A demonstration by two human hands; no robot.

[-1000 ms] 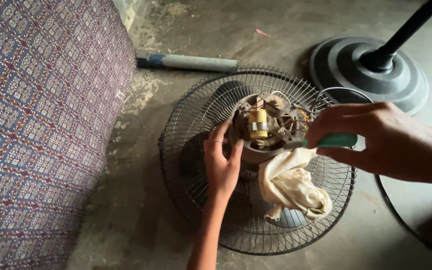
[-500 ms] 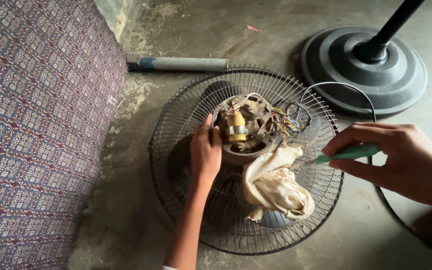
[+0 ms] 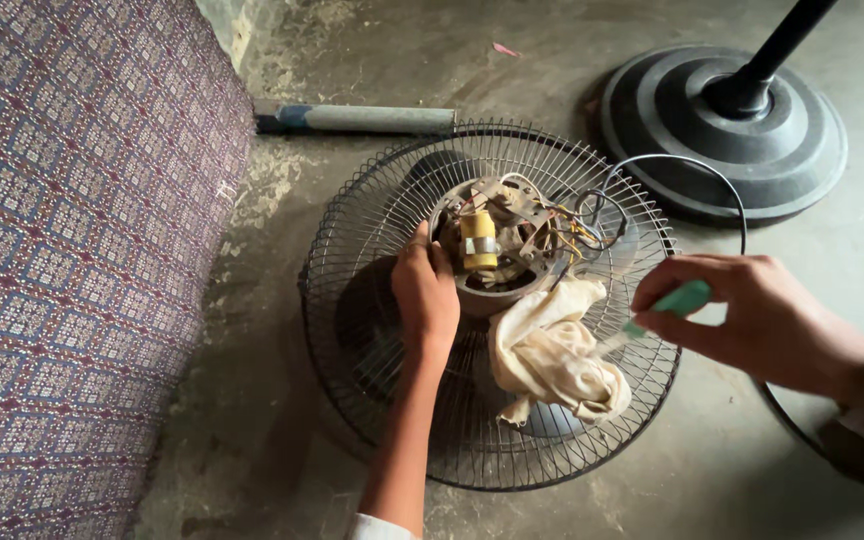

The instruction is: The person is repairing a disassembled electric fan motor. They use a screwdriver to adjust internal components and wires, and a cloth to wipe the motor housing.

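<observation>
Left hand: reaches up from the bottom edge, fingers pressed together and curled against the left rim of the motor housing, touching it.
Right hand: comes in from the right, pinching a screwdriver by its green handle; the thin shaft points down-left toward the cloth.
Cloth: cream rag, crumpled, lying on the grille just below and right of the motor, its upper edge touching the housing.
Wire grille: round black fan guard, flat on the floor, carrying the motor and the cloth.
Fan motor: open and uncovered at the grille's centre, a yellow part upright in the middle, loose coloured wires bunched on its right side.
Cable: thin black loop arching from the wires out past the grille's right edge.
Patterned fabric: purple, fills the left side.
Fan stand base: round, dark, pole rising, beyond the grille to the right.
Pipe: grey-green, lying on the concrete floor behind the grille.
</observation>
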